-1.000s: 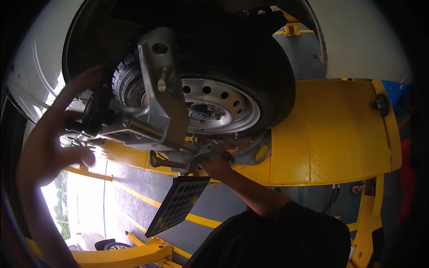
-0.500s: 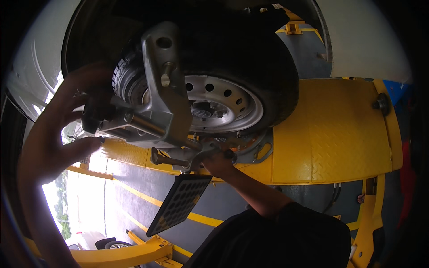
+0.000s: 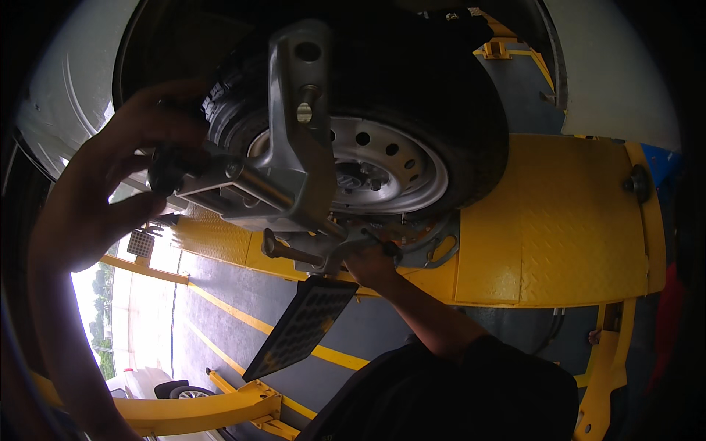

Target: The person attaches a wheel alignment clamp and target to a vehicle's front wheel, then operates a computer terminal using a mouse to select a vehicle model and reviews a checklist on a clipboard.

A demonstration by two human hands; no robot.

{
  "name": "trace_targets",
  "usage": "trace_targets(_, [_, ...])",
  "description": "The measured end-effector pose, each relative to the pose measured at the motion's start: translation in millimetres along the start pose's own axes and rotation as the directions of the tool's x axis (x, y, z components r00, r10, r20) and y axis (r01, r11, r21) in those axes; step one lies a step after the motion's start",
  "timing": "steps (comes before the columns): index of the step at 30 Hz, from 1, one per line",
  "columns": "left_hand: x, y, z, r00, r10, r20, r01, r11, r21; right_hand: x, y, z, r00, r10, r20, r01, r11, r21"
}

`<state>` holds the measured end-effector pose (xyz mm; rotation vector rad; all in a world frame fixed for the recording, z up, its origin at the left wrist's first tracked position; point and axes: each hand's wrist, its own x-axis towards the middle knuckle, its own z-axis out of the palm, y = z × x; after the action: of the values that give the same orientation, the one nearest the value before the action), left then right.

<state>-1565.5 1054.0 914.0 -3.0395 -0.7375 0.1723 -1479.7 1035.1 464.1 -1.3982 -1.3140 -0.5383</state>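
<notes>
Grey metal wheel clamp stands across the outer face of the steel wheel, covering its left part; can't tell if any of it touches the tyre. Dotted target panel hangs tilted off the clamp's lower end, below the wheel.

Left hand, left of the wheel: half-open, curled about the black knob, fingers over the top, thumb just under. Too dark to tell if it grips. Right hand, below the wheel: looks closed around the clamp's lower end beside the panel; fingertips hidden.

Handling, my guess: clamp fairly heavy, rigid, weight out in front of the wheel, so it could tip outward if held one-handed. Bare metal and smooth guide rods probably slick; knob should grip better. Panel likely light, the fragile bit; keep fingers off its dotted face. Best holds: knob end left of the wheel plus the solid casting below it. Yellow ramp platform runs right of the wheel.
</notes>
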Motion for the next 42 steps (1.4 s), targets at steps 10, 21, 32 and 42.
trace_targets(10, [6.2,7.7,44.4,0.855,-0.409,-0.320,0.387,0.912,-0.133,-14.0,-2.3,10.8,0.990,-0.055,0.132,0.068,0.993,-0.098])
trace_targets(21, [12.8,-11.1,49.0,0.941,-0.199,-0.274,0.087,0.924,-0.373,24.8,-3.1,-26.4,0.794,0.443,0.417,-0.607,0.528,0.595])
trace_targets(32, [15.4,-19.0,51.6,0.914,-0.093,-0.396,-0.018,0.963,-0.267,-3.2,-28.0,-64.9,0.838,0.479,0.262,-0.543,0.782,0.306])
trace_targets(42, [27.1,-43.0,63.0,0.832,0.101,-0.545,-0.234,0.955,-0.181,8.0,-26.7,-168.6,0.513,0.233,0.826,-0.855,0.226,0.467])
